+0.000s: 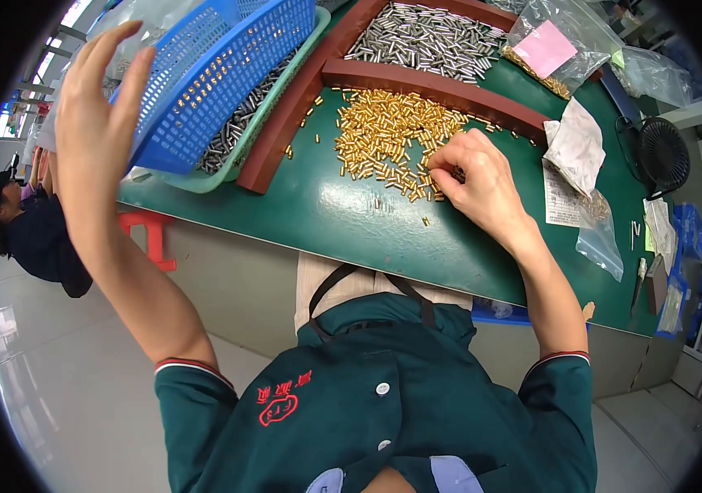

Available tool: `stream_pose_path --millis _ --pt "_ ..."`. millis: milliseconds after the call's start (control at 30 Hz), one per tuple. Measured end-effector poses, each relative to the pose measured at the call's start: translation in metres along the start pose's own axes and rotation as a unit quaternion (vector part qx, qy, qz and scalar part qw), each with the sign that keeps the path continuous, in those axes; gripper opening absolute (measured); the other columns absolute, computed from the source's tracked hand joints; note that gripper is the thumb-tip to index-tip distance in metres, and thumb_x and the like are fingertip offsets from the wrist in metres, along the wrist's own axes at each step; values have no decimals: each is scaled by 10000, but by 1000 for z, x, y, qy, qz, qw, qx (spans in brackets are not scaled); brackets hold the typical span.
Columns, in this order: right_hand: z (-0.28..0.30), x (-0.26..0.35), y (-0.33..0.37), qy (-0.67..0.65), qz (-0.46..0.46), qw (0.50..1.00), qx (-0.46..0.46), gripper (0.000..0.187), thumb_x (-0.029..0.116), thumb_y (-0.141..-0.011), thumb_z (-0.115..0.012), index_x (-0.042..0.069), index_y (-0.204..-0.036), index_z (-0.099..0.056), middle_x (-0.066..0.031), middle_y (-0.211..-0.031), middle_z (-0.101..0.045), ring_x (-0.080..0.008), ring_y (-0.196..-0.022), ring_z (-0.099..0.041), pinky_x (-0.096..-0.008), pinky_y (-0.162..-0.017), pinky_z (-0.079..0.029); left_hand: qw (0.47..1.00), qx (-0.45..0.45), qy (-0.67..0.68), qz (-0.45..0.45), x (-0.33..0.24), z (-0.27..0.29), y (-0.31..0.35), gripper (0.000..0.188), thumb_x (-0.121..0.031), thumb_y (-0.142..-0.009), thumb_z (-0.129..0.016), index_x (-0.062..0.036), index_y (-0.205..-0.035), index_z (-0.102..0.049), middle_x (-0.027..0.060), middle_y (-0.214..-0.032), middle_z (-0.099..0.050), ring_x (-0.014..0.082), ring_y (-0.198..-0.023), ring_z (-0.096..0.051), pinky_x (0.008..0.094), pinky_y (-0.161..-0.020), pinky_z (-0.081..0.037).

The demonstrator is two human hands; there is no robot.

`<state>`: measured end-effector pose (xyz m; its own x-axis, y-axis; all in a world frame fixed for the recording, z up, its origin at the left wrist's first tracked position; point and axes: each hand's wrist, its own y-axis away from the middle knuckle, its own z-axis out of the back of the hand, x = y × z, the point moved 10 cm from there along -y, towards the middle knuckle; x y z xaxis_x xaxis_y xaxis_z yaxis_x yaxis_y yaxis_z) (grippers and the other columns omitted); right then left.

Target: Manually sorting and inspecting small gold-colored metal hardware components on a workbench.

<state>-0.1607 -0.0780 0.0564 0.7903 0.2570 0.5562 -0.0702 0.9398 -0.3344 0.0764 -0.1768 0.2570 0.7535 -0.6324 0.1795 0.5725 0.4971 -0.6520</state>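
My left hand [98, 111] is raised at the far left with its fingers apart. It is beside the rim of a blue perforated plastic basket [215, 78], and nothing shows between its fingers. The basket sits tilted over a pale green tray [244, 148] with small silver metal pins [240, 123] in it. At the right edge of a spread of small gold-coloured metal cylinders [388, 123], my right hand [482, 181] has thumb and fingers pinched together low over the table. What the pinch holds, if anything, is hidden. A single gold cylinder [426, 221] lies nearer the table edge.
Brown rails [433, 89] divide the green table [343, 226]; a silver pin pile [425, 41] lies beyond. On the right are plastic bags [598, 242], crumpled paper [577, 144] and a black fan [663, 152]. A red stool [154, 238] and another person [34, 230] are at left.
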Motion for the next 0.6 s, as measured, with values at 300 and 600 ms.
stream_pose_path --millis 300,600 --pt "-24 14 -18 101 53 991 76 38 68 -678 -629 39 -673 -605 -89 -725 -569 -269 -800 -546 -393 -715 -440 945 26 287 154 -100 -70 93 154 -34 -736 -683 -20 -883 -640 98 -953 -628 273 -894 -581 357 -778 -441" --pt "-29 21 -21 159 106 979 74 62 79 -647 -634 33 -684 -615 -104 -748 -565 -283 -824 -539 -396 -749 -438 915 84 366 148 -143 -121 120 96 -61 -744 -675 -50 -829 -631 59 -800 -556 246 -777 -523 360 -703 -382"
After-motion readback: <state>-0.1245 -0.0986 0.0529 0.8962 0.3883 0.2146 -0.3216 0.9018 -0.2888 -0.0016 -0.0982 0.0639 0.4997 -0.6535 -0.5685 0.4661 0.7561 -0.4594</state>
